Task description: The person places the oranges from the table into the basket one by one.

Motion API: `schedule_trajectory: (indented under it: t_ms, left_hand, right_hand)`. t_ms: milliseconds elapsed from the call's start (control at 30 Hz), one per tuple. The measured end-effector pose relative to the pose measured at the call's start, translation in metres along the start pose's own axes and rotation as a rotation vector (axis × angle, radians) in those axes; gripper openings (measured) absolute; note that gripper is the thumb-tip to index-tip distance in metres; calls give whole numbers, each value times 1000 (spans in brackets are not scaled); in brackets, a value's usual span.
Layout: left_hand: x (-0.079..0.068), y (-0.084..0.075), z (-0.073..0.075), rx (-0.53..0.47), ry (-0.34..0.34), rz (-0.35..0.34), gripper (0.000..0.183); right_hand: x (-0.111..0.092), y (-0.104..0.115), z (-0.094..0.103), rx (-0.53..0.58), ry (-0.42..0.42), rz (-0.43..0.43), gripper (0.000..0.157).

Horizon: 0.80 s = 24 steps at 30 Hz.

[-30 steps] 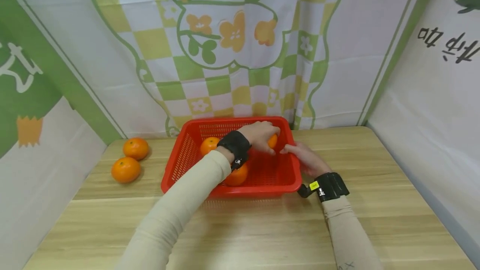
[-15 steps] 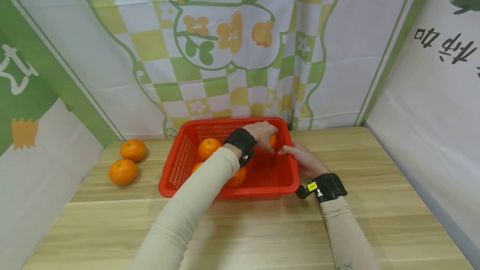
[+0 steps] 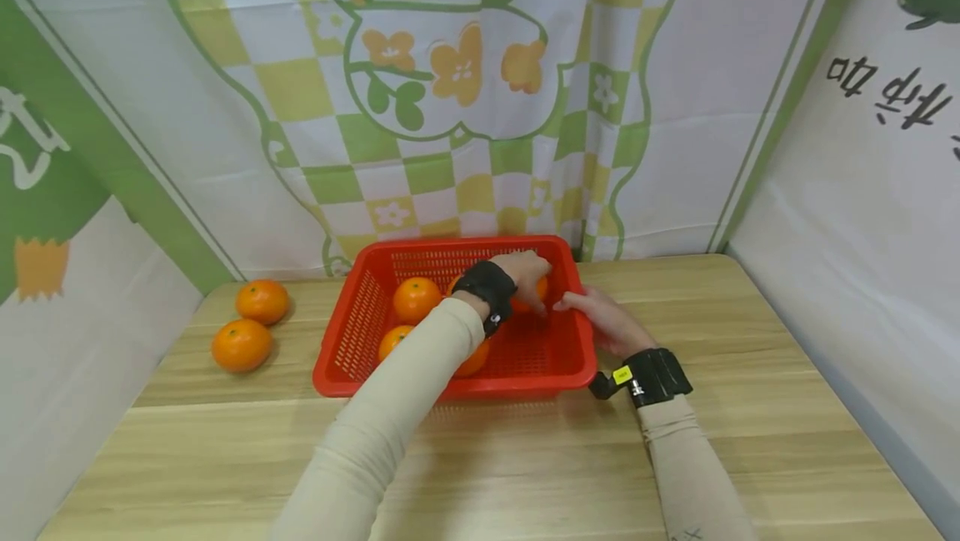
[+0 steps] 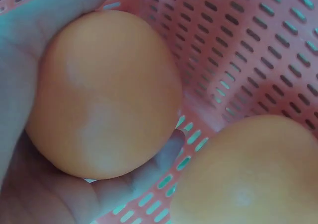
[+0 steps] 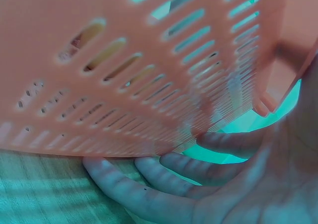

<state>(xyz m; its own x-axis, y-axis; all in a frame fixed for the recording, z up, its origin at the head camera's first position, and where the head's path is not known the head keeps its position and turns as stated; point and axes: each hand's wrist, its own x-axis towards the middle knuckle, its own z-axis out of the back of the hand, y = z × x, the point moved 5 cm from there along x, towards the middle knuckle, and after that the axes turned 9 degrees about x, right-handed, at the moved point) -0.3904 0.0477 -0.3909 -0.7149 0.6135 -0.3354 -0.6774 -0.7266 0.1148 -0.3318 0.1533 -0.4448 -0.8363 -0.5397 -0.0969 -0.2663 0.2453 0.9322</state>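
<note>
Inside the red plastic basket (image 3: 525, 385), my left hand (image 3: 527, 274) holds an orange (image 4: 109, 95) near the right end. Its thumb and fingers curl round the fruit in the left wrist view, with another orange (image 4: 253, 179) close beside it. My right hand (image 3: 611, 324) grips the basket's right side, thumb over the rim. In the right wrist view its fingers (image 5: 144, 196) reach along the outside, fingertips at the wall's lower edge. More oranges lie in the basket, such as one at the back left (image 3: 417, 299) and one at the front (image 3: 474, 359), partly hidden by my left arm.
Two oranges, a rear one (image 3: 262, 301) and a front one (image 3: 242, 346), lie on the wooden table (image 3: 585, 466) left of the basket. A patterned curtain (image 3: 465, 157) hangs right behind the basket, and printed cloth walls flank the table.
My left hand has shifted slightly left and down with the orange it holds. The right hand keeps its grip on the rim. The head view has drifted a little.
</note>
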Motion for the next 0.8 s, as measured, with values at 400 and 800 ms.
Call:
schedule_trajectory:
  t_ms: [400,800]
  left_hand:
    - [6,0,-22,21,-1,52,53]
    - [-16,-8,-6,-33,10,22,66]
  right_hand:
    - [0,-3,1,2,25,8,43]
    - [1,-2,1,0,24,13,47]
